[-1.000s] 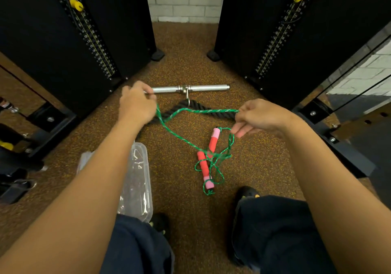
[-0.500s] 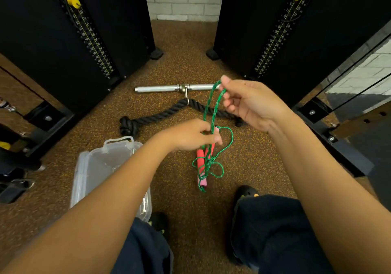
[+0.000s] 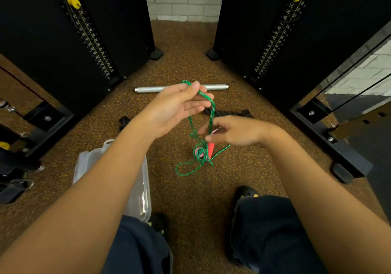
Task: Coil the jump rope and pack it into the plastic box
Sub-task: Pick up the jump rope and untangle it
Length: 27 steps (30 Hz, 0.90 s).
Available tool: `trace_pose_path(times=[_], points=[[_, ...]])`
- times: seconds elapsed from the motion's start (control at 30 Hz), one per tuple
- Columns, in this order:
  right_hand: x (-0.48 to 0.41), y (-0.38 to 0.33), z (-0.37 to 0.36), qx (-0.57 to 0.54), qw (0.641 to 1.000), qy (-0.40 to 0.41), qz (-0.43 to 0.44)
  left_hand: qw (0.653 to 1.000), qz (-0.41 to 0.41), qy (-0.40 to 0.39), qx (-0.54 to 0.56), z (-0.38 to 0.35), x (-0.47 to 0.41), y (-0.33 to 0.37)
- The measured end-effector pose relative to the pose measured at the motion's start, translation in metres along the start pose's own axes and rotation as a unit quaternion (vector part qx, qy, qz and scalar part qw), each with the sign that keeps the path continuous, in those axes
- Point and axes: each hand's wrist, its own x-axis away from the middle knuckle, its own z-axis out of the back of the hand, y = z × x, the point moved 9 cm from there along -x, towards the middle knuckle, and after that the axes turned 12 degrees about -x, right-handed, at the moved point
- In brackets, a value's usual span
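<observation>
The green jump rope (image 3: 212,108) hangs in loops between my hands, and its red and pink handles (image 3: 208,150) dangle in a tangle just below. My left hand (image 3: 177,106) is raised, palm up, and pinches the top of the loop at its fingertips. My right hand (image 3: 234,130) is lower and to the right, its fingers curled round the rope strands near the handles. More green rope trails in a loop (image 3: 186,169) toward the floor. The clear plastic box (image 3: 139,197) stands open on the floor at lower left, mostly hidden under my left forearm.
A metal bar handle (image 3: 148,89) and a thick black rope (image 3: 228,112) lie on the speckled brown floor beyond my hands. Black weight-stack machines (image 3: 63,41) rise on both sides. My shoes (image 3: 245,193) and dark trousers are at the bottom.
My left hand has risen and taken the top of the loop, while my right hand has dropped to the strands near the handles. The handles now hang more tightly bunched.
</observation>
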Motion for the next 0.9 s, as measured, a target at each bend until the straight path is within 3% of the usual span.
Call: trace_pose_path(times=[0.1,0.23,0.4,0.5,0.57,0.67,0.7,0.77,0.83,0.9], points=[[-0.003,-0.006,0.016,-0.067,0.993,0.087,0.032,1.0,-0.005,0.006,-0.005,-0.001,0.001,0.002],[0.002,-0.018,0.031,-0.215,0.966,0.114,0.092,0.981,0.027,-0.042,-0.186,-0.008,0.004,-0.012],[0.017,-0.034,0.053,-0.361,0.904,0.17,0.157,0.889,0.094,-0.168,-0.415,-0.022,0.012,-0.051],[0.023,-0.035,0.064,-0.462,0.846,0.188,0.188,0.832,0.115,-0.215,-0.499,-0.023,0.015,-0.07],[0.025,-0.033,0.072,-0.518,0.804,0.209,0.204,0.83,0.13,-0.208,-0.501,-0.02,0.014,-0.076],[0.026,-0.025,0.078,-0.576,0.756,0.232,0.207,0.865,0.149,-0.183,-0.442,-0.017,0.013,-0.074],[0.024,-0.022,0.077,-0.581,0.755,0.231,0.198,0.875,0.145,-0.177,-0.427,-0.018,0.012,-0.07],[0.016,-0.014,0.069,-0.545,0.793,0.227,0.151,0.895,0.124,-0.159,-0.399,-0.018,0.009,-0.06],[0.008,-0.007,0.055,-0.449,0.866,0.205,0.083,0.915,0.103,-0.129,-0.369,-0.016,0.006,-0.049],[0.003,-0.005,0.038,-0.252,0.957,0.145,0.027,0.93,0.082,-0.096,-0.344,-0.011,0.003,-0.039]])
